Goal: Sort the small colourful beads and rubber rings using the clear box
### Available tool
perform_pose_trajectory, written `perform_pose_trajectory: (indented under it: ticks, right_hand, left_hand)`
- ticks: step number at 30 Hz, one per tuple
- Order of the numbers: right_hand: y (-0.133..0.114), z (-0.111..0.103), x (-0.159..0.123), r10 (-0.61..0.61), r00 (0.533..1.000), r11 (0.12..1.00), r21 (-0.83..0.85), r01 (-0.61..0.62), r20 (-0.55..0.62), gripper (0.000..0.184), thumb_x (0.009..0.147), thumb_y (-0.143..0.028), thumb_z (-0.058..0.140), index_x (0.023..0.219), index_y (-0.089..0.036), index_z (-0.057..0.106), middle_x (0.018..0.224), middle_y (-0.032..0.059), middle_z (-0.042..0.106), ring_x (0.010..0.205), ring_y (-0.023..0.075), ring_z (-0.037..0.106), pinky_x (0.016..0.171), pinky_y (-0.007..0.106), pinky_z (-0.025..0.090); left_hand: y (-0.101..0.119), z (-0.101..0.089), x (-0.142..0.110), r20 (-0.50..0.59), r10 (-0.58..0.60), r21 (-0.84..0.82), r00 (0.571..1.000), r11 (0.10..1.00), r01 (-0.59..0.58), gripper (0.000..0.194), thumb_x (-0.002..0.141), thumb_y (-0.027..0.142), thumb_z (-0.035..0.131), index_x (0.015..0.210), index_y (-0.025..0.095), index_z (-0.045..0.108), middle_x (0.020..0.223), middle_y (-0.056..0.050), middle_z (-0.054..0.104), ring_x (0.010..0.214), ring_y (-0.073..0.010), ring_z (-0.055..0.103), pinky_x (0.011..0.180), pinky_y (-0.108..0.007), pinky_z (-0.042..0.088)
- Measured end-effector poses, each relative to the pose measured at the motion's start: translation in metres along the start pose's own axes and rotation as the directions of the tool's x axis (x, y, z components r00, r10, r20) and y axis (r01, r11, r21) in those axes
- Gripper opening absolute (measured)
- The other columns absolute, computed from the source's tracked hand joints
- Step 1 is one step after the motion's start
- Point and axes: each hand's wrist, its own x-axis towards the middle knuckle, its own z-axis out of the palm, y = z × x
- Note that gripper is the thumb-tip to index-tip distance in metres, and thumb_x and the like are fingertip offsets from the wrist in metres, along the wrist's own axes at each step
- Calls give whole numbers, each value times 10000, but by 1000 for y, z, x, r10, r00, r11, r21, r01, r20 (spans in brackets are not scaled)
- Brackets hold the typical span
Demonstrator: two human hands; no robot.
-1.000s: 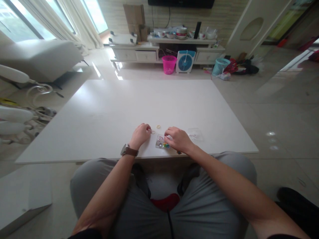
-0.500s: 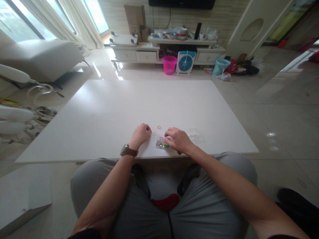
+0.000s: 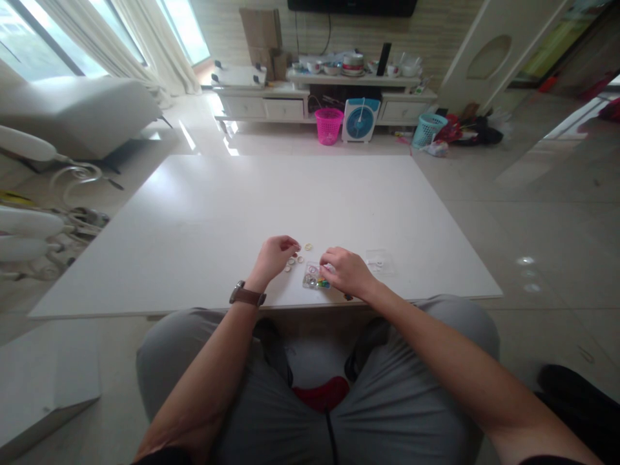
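My left hand [image 3: 276, 258], with a brown-strapped watch on its wrist, hovers just over the table, fingers stretched to the right and slightly apart. No held thing shows in it. Close to its fingertips lies a gold ring [image 3: 309, 247]; a second ring [image 3: 300, 259] and several more small rings lie below the fingers. My right hand [image 3: 345, 268] has its fingers curled over the right side of a clear compartment box [image 3: 310, 279], gripping it. Silvery rings and small green and yellow pieces show inside the box. The fingers hide its right end.
A clear plastic lid or tray [image 3: 380, 261] lies to the right of my right hand on the white table [image 3: 339, 200]. By the front edge is a small dark object [image 3: 348, 298]. Past the table stand a pink basket [image 3: 328, 126] and a blue-white fan [image 3: 360, 121].
My left hand has shifted up and right toward the gold ring, and its fingers have opened out. Several rings it covered are now visible. My right hand and the box stay put.
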Motion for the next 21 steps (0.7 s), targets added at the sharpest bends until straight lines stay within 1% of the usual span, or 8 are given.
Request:
perform_pose_trajectory:
  ticks: [5, 8, 10, 15, 18, 21]
  right_hand:
    - [0, 0, 0, 2, 1000, 1000, -1, -2, -3, 134, 954, -268, 559, 912, -200, 666, 959, 53, 663, 944, 195, 586, 770, 286, 400]
    - [-1, 0, 1, -2, 1000, 1000, -2, 2, -5, 141, 956, -270, 554, 910, -200, 668, 958, 51, 666, 943, 194, 590, 767, 287, 400]
    - [0, 1, 1, -2, 1000, 1000, -8, 2, -7, 144, 957, -270, 552, 909, -201, 669, 952, 50, 663, 942, 194, 590, 764, 287, 400]
    - [0, 2, 2, -4, 1000, 1000, -16, 4, -5, 137, 953, -260, 558, 914, -199, 673, 946, 52, 657, 943, 193, 587, 770, 283, 400]
    - [0, 1, 1, -9, 1000, 1000, -15, 9, -10, 131, 951, -254, 561, 910, -198, 673, 941, 53, 655, 942, 193, 584, 772, 281, 400]
    - [-1, 1, 2, -6, 1000, 1000, -4, 6, -4, 136, 954, -257, 561, 913, -195, 675, 944, 56, 656, 945, 193, 581, 782, 282, 402]
  left_hand:
    - [-1, 2, 0, 32, 23, 5, 999, 1000, -23, 183, 794, 306, 659, 836, 153, 750, 750, -49, 754, 692, -163, 677, 645, -256, 478]
    - [-3, 5, -1, 82, 47, 29, 996, 998, -49, 219, 805, 336, 661, 853, 150, 767, 723, -47, 747, 658, -155, 649, 622, -254, 461]
    - [-3, 8, -3, 121, 80, 59, 989, 994, -87, 224, 810, 340, 664, 855, 152, 778, 700, -41, 739, 635, -147, 625, 608, -251, 448]
    - [2, 15, -11, 226, 216, 173, 950, 950, -258, 139, 819, 252, 661, 824, 175, 777, 746, -26, 748, 687, -140, 624, 648, -245, 452]
    - [7, 18, -15, 273, 250, 245, 929, 916, -318, 123, 827, 195, 640, 803, 172, 759, 743, -22, 730, 674, -132, 623, 647, -242, 453]
    - [9, 19, -17, 295, 283, 302, 913, 879, -370, 133, 824, 144, 624, 803, 167, 754, 775, -29, 717, 676, -128, 617, 657, -245, 460]
